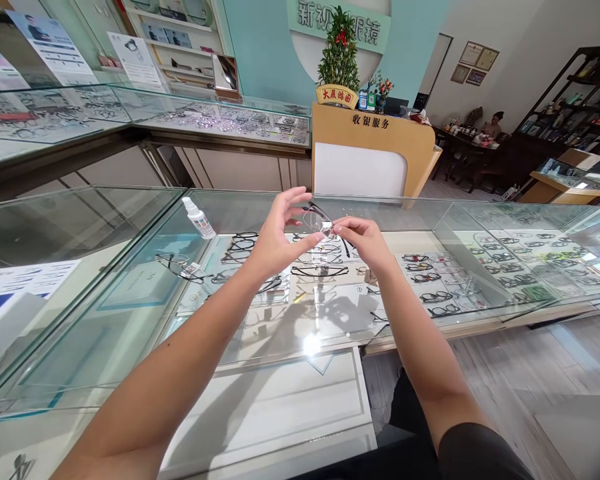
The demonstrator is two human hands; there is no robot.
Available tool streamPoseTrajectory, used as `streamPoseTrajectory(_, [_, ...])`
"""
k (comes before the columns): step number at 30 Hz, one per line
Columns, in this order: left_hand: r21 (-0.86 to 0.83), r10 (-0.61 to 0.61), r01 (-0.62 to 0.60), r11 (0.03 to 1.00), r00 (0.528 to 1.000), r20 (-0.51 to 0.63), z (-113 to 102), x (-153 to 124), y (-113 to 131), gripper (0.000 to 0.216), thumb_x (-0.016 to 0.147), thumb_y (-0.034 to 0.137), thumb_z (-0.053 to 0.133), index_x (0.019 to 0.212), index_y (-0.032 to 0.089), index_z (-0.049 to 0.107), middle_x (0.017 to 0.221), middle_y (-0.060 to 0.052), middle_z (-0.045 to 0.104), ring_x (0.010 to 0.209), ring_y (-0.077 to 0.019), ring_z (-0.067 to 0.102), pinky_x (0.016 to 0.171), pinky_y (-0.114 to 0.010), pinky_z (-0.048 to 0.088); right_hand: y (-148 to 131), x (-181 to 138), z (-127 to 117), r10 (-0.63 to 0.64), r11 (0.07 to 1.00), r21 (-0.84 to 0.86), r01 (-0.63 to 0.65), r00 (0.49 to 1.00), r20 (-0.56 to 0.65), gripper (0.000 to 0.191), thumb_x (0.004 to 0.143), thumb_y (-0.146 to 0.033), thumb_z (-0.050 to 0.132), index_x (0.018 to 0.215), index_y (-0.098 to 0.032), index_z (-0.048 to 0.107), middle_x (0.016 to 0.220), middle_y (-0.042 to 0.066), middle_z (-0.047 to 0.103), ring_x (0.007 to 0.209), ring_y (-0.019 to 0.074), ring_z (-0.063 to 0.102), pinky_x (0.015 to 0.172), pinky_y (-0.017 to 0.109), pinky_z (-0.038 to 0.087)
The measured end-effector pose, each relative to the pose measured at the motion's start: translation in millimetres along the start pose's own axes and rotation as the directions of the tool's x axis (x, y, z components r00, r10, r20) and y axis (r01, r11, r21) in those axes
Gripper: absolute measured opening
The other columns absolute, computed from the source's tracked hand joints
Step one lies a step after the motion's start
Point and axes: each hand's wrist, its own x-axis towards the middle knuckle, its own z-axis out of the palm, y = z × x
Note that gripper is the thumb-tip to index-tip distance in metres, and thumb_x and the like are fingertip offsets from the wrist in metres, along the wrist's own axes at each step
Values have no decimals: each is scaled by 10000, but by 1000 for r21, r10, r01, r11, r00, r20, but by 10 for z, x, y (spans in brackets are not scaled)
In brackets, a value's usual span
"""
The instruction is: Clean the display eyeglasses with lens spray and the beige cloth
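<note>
Above the glass counter, a pair of eyeglasses [314, 221] with clear lenses and dark temples is held up between my hands. My left hand [280, 230] curves around one lens, its thumb at the lower edge and its fingers by the upper side. Pinched in the fingertips of my right hand [364, 241] is the other side of the frame. A second pair of glasses with a white tag [193, 270] lies on the counter to the left. Near it stands a white spray bottle [199, 219].
The glass display counter [275, 357] stretches across in front of me, with rows of spectacle frames [425, 277] inside. Behind it are more showcases [225, 123] and a wooden cashier desk [325, 130] bearing a plant [339, 60]. A person [494, 125] sits far right.
</note>
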Motion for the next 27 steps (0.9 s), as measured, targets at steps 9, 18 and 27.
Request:
streamPoseTrajectory(9, [176,-60,99,979,974,-217,155,-68,-33,700,836,242,856,1442,283,510,1378,-93,657,1098,-220,711,904,-368,541,75,5,84,-31,999,28,34,995,-92,275,831,-527,903,845,-253,875,1039,48,835,1008,231,735,973,388,581])
streamPoseTrajectory(18, [130,-213,224,966,973,-90,244,-176,245,247,980,449,727,940,227,827,616,51,407,609,-138,386,623,-312,327,119,-58,201,-300,935,-259,243,930,-211,235,970,-481,800,903,-259,839,1108,88,814,1117,267,734,1006,424,559])
streamPoseTrajectory(27, [-126,-338,326,937,937,-93,262,-137,175,362,929,565,787,925,210,859,627,18,494,610,-139,370,566,-294,298,124,-173,389,-485,752,-565,340,866,-124,179,1047,-402,677,1019,-283,807,1171,113,815,1160,294,731,1068,459,521])
